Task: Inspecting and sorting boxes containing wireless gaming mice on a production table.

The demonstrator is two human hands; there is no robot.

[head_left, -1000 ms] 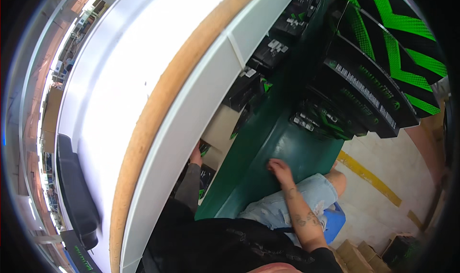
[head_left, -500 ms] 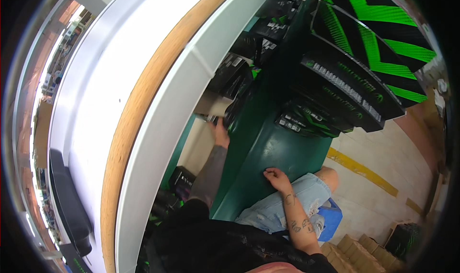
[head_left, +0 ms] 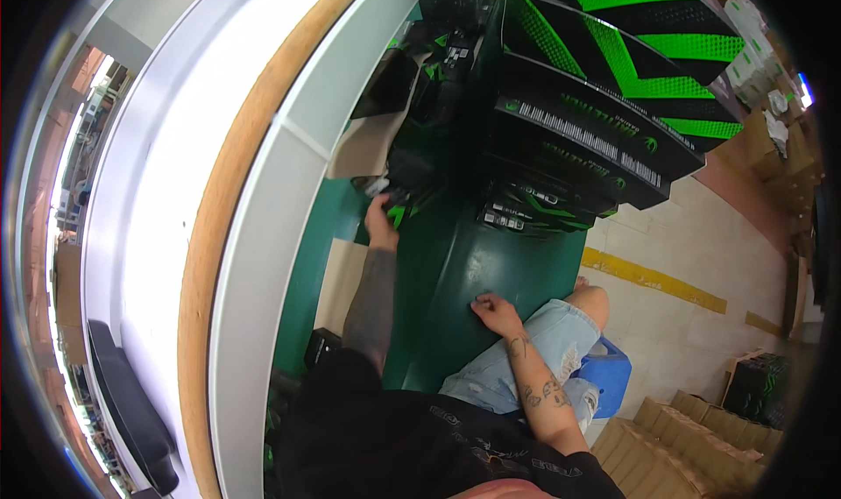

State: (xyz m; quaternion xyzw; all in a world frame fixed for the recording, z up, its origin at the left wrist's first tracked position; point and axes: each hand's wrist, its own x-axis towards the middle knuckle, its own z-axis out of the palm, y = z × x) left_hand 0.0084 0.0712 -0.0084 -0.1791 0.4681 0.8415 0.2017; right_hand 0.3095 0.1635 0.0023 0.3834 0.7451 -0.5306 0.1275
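Note:
My left hand (head_left: 381,226) reaches over the green bench on the left, fingers closed at the edge of a small black package (head_left: 408,182) with a bit of green on it. That package is blurred, and its far side is lost in shadow. Just beyond it stands an open cardboard box (head_left: 361,144) with dark contents. My right hand (head_left: 497,313) rests on the green bench top (head_left: 477,267), its fingers curled in and nothing visible in them.
Black and green boxes (head_left: 596,148) are stacked at the far right of the bench. A white shelf with a wooden edge (head_left: 215,210) runs along my left. A blue stool (head_left: 606,378) and brown cartons (head_left: 653,433) stand on the floor at right. A cardboard piece (head_left: 340,276) lies by my left forearm.
The view has shifted, so most things sit further left. My left hand has moved a little, with the dark package at its fingers. My right hand stays on the bench, fingers curled.

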